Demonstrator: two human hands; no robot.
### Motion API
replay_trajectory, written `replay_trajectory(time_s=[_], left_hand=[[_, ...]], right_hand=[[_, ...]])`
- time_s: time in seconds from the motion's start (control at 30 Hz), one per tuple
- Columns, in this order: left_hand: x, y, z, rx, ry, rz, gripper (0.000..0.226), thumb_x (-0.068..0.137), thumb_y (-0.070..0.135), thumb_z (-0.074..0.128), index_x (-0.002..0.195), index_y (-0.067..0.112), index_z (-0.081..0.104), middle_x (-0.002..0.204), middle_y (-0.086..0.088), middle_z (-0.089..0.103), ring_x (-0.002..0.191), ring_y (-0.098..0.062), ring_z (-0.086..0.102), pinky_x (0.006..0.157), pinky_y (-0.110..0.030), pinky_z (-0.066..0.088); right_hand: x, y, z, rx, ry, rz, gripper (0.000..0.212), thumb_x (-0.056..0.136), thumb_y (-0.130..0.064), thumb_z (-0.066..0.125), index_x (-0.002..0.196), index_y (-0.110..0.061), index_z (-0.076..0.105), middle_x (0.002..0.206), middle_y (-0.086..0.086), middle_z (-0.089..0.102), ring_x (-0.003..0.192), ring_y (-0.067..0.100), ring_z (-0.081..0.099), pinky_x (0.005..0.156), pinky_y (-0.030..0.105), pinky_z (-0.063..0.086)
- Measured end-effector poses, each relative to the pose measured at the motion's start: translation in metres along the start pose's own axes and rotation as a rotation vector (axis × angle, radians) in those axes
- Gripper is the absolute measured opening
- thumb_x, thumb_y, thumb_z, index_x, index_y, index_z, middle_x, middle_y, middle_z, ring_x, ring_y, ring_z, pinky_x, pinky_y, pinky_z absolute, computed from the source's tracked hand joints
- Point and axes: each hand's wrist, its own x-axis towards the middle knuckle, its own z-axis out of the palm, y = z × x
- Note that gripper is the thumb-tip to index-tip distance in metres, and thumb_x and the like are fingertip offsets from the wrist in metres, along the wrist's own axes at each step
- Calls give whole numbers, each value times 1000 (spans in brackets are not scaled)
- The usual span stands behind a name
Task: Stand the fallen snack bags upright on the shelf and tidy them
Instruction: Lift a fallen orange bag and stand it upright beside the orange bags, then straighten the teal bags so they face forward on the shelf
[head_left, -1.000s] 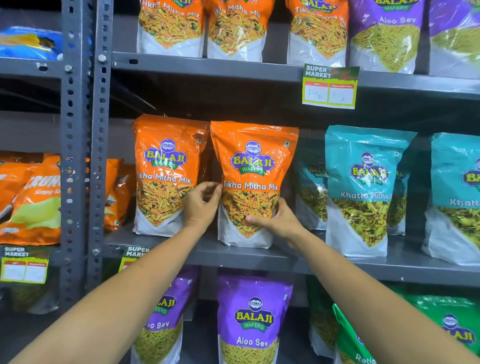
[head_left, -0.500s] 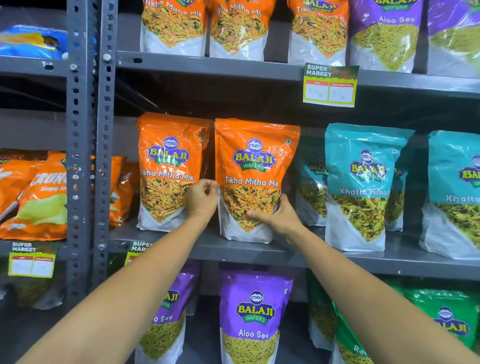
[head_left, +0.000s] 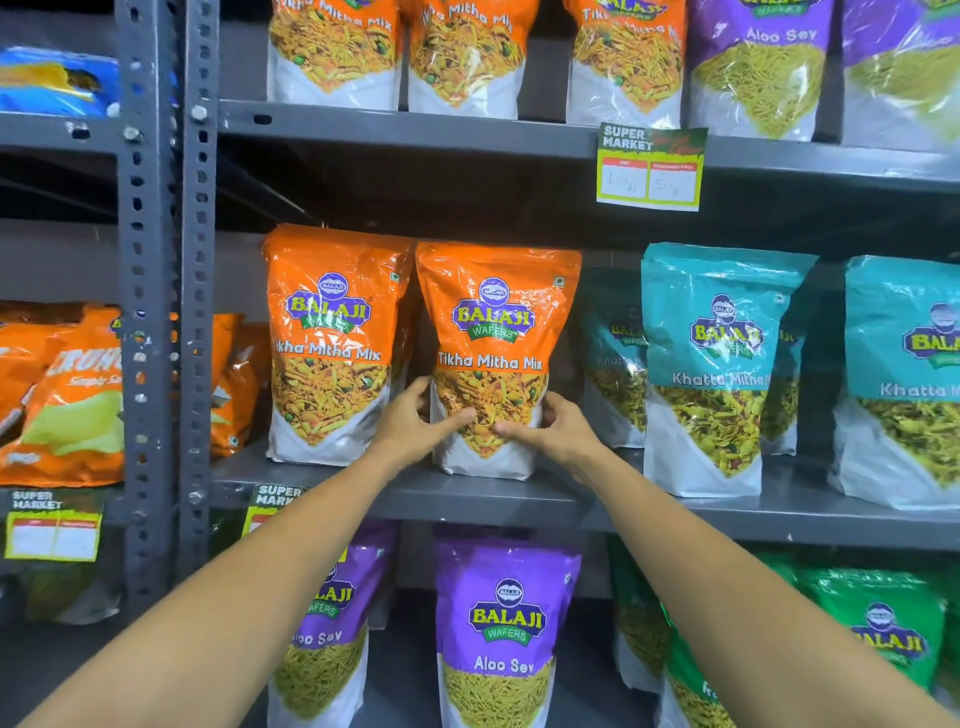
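An orange Tikha Mitha Mix bag stands upright on the grey middle shelf. My left hand grips its lower left side and my right hand grips its lower right side, thumbs on the front. A second orange bag stands upright just to its left, almost touching. Teal Khatta Mitha bags stand to the right, one further back behind the front row.
A slotted grey upright post bounds the shelf on the left, with orange chip bags lying beyond it. Purple Aloo Sev bags stand on the shelf below. A price tag hangs from the shelf above.
Both hands have closed in around the lower part of the orange bag, thumbs now on its front. The bag has shifted slightly back on the shelf.
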Motion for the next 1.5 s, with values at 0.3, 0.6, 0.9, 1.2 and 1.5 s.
replay_trajectory(time_s=[0.3, 0.6, 0.9, 1.2, 1.5], left_hand=[[-22, 11, 7, 199, 412, 368, 38, 68, 37, 74, 73, 21, 39, 64, 4, 45, 62, -19, 45, 56, -32, 39], [-54, 87, 112, 291, 187, 589, 8, 67, 18, 58, 67, 20, 50, 61, 4, 55, 65, -24, 56, 53, -30, 38], [-42, 147, 221, 71, -218, 93, 122, 53, 59, 81, 143, 6, 16, 147, -11, 35, 133, -26, 37, 104, -35, 38], [-18, 139, 220, -7, -172, -27, 111, 52, 47, 87, 136, 11, 25, 139, -9, 45, 125, -26, 46, 96, -34, 42], [-24, 144, 252, -13, 35, -95, 111, 36, 57, 87, 121, 12, 32, 124, -7, 47, 117, -25, 49, 86, -30, 42]], right_hand=[[-25, -5, -14, -644, 323, -197, 46, 56, -52, 80, 73, -20, 53, 65, -8, 61, 64, 12, 59, 53, 30, 46], [-82, 18, -114, -957, 814, -213, 23, 77, -32, 61, 62, -19, 49, 70, 0, 57, 68, 31, 57, 50, 29, 34], [-80, 32, -218, 9, 585, -4, 59, 74, -39, 76, 121, -14, 50, 116, 6, 57, 98, 12, 56, 81, 25, 44], [-44, 17, -233, -97, 357, 73, 51, 67, -44, 81, 103, -13, 61, 95, 2, 64, 83, 14, 60, 66, 31, 55], [16, -70, -274, 236, 509, -79, 17, 84, -37, 67, 76, -24, 57, 78, -8, 66, 73, 9, 62, 59, 24, 51]])
